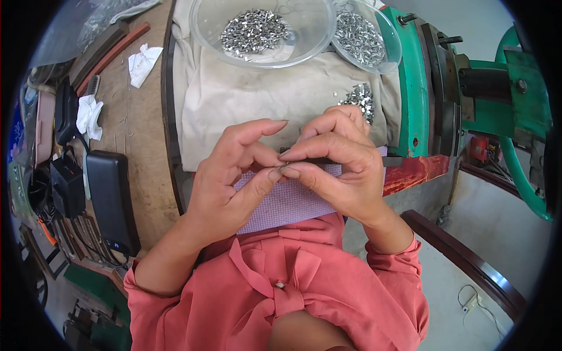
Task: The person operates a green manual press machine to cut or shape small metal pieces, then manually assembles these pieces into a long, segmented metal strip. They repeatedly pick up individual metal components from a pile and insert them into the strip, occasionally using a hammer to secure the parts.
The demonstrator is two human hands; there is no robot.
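In front of my body, my left hand and my right hand meet with thumbs and index fingers pinched tip to tip. Whatever sits between the fingertips is too small and hidden to name. Just beyond the right hand, a loose heap of small shiny metal pieces lies on a beige cloth. Farther back stand a large clear plastic tub holding many tiny metal parts and, right of it, a smaller clear tub with thin silvery ones. Below the hands is a lilac checked cloth.
A green machine frame with a handwheel borders the work area on the right. On the wooden board at left lie a black power bank, crumpled tissues and a brush. A dark wooden rail stands at lower right.
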